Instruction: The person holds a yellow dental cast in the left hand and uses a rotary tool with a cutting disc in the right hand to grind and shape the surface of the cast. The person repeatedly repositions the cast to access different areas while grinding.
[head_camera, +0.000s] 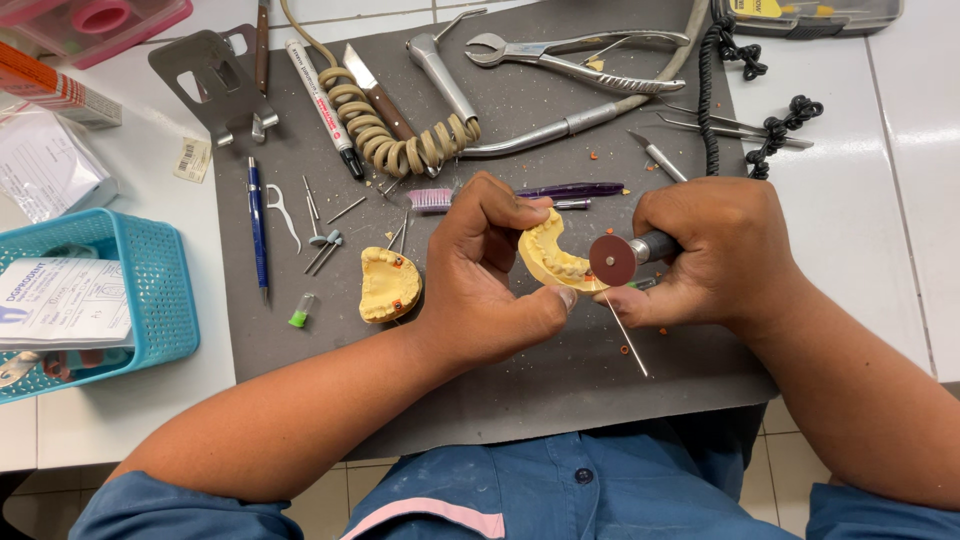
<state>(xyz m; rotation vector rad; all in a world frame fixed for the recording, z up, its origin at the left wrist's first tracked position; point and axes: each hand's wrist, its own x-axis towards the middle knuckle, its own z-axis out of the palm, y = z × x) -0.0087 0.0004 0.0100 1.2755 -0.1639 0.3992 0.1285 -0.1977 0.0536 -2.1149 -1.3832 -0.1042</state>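
Observation:
My left hand grips a yellow plaster dental arch model, thumb under it and fingers curled over its back. My right hand holds a metal rotary handpiece with a dark red cutting disc at its tip. The disc rests against the right end of the model. A second yellow dental model lies on the grey mat just left of my left hand.
Pliers, a coiled beige hose, a black coiled cord, a blue pen, a small pink brush, burs and thin wires lie on the mat. A teal basket with papers stands at left. White tiled bench all around.

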